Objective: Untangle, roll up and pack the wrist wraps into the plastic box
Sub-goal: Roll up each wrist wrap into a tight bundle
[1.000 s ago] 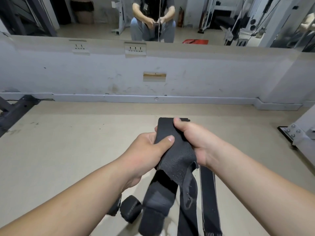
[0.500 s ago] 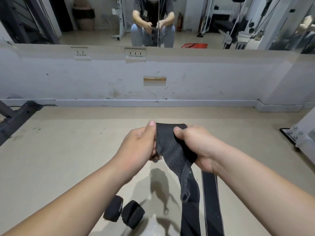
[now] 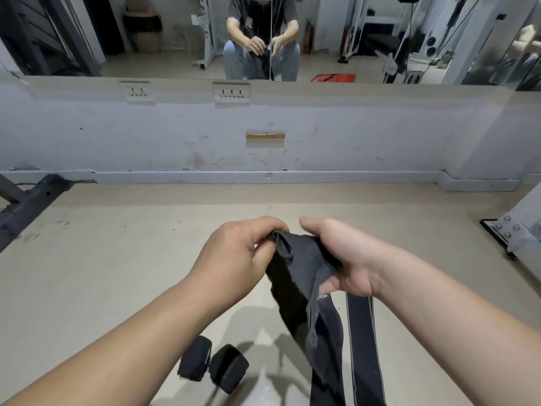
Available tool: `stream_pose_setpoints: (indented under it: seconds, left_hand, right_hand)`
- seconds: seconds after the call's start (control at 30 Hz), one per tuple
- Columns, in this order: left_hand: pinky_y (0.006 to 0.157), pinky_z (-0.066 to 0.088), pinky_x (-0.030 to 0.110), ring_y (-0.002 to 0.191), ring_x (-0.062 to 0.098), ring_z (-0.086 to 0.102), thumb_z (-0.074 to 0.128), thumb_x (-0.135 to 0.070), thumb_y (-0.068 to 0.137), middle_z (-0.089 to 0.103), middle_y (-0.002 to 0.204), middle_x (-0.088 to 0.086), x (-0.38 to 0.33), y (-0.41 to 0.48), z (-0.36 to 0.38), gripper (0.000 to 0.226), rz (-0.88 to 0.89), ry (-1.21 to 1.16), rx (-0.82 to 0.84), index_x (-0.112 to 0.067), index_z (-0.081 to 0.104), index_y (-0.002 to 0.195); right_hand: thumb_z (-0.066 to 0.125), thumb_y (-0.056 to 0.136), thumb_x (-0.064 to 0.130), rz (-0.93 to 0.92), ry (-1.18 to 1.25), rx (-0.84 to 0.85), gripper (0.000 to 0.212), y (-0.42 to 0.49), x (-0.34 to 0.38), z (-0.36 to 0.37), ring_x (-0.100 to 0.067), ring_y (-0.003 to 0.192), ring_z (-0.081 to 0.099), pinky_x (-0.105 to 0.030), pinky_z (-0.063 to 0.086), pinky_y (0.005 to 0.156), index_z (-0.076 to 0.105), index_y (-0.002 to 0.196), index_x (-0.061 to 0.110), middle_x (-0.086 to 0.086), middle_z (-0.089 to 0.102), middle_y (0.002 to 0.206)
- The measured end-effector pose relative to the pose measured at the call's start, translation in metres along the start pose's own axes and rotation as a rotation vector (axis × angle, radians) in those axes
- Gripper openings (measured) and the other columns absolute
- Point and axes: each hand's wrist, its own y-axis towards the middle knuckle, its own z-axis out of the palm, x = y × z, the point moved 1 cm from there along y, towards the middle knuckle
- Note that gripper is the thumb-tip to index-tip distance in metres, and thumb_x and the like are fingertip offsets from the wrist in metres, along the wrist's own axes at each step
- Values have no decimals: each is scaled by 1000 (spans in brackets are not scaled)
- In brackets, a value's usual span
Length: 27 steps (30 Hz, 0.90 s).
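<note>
Newly curled over at top end, wrist wrap [image 3: 304,259], pinched in fingers of left hand [image 3: 234,259] and cradled in curled right hand [image 3: 348,259], hanging above two finished rolls [image 3: 213,366] on floor; starts the rolling.

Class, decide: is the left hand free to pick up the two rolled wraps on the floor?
Probably not yet. The left hand pinches the top of the hanging wrist wrap, which the right hand also holds. Nothing covers the rolled wraps below, so it need only let go first.
</note>
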Motion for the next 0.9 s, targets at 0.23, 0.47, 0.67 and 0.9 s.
stream_pose_setpoints:
  seconds: [0.23,0.47,0.67,0.9]
  left_hand:
    - [73,49,31,78,14,67,55,-17,109,79,93,10,-9,3,0,22,-388,-480,24,-15,74,99]
    - [98,56,54,107,40,73,51,-25,111,80,105,14,-2,1,6,27,-534,-571,5,-16,76,105]
    - [73,49,39,79,22,61,62,-30,104,69,89,18,-8,-3,9,20,-397,-468,3,-15,73,101]
    - [79,61,54,74,22,69,69,-15,101,76,86,16,-15,3,2,16,-390,-579,-183,-28,75,96]
  right_hand:
    - [32,109,36,-338,181,-161,50,12,-1,-12,-24,89,67,-38,56,76,74,115,11,-11,76,109]
    - [37,93,3,-400,422,170,43,8,-9,9,-20,79,70,-35,56,75,70,121,4,-7,75,89]
    - [52,111,30,-420,172,-153,22,13,-20,20,-26,107,76,-44,59,98,69,116,17,-7,80,112]
    - [47,113,34,-404,234,-165,24,7,-15,23,-31,96,79,-39,65,69,66,119,20,-11,80,108]
